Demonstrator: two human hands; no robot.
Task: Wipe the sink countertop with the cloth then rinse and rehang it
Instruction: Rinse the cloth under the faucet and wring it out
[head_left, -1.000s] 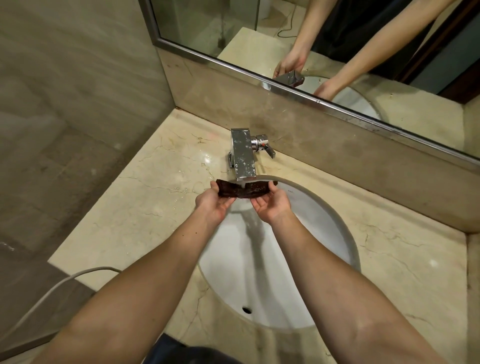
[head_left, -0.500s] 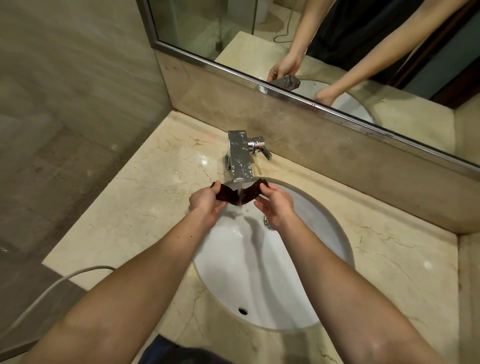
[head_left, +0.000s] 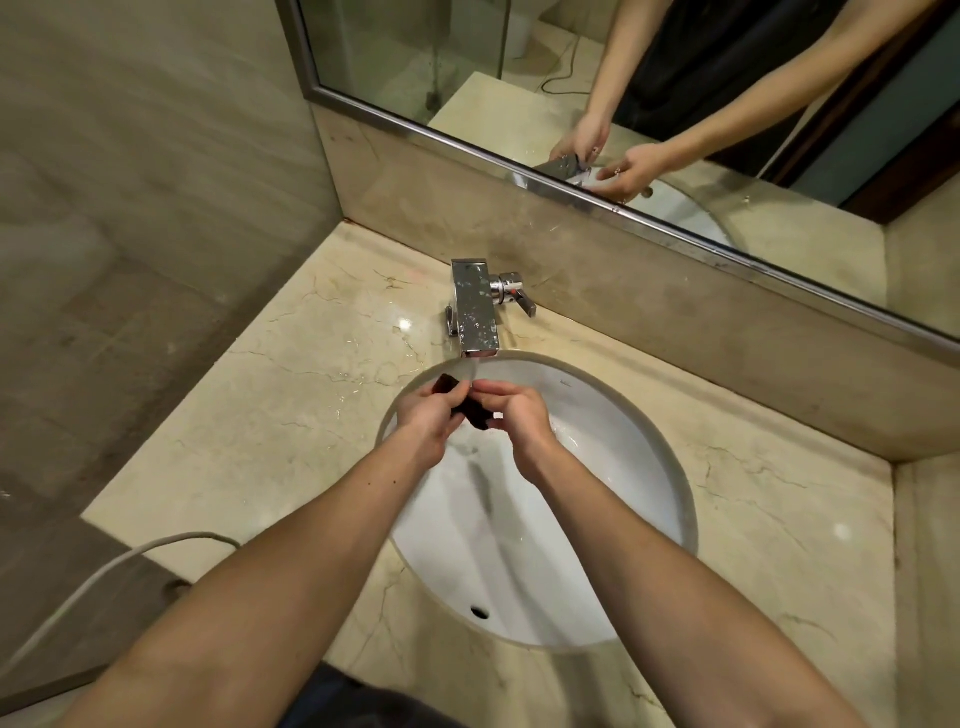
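Note:
A small dark brown cloth (head_left: 471, 413) is bunched between both my hands over the far part of the white oval sink (head_left: 613, 426). My left hand (head_left: 428, 415) grips its left end and my right hand (head_left: 514, 413) pinches its right part. Both hands are close together, just below the spout of the chrome tap (head_left: 475, 312). A thin stream of water runs from the spout onto the cloth. Most of the cloth is hidden by my fingers. The beige marble countertop (head_left: 291, 415) around the sink looks wet and glossy near the tap.
A mirror (head_left: 597, 78) runs along the back wall and reflects my arms. The tap lever (head_left: 519, 296) sticks out to the right. A grey cable (head_left: 104, 571) hangs off the counter's left front edge. A wall closes the left side.
The cloth was stretched flat between my hands under the tap. My hands have moved together and lower into the basin, and the cloth is now crumpled between them.

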